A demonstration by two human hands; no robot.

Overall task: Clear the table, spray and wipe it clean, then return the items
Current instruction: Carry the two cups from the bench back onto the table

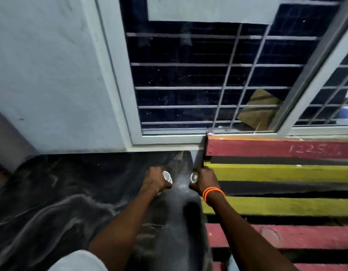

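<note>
My left hand is closed around a small white cup, its open mouth facing up. My right hand, with orange bead bands at the wrist, grips a small shiny metal cup. Both hands hover side by side over the right end of a dark marbled stone slab, just left of a slatted wooden table painted red, yellow and black. The lower parts of both cups are hidden by my fingers.
A barred window in a white frame rises behind the slab and table. A pale wall stands to the left. A brown cardboard piece lies beyond the bars. A light cloth shows at the bottom edge.
</note>
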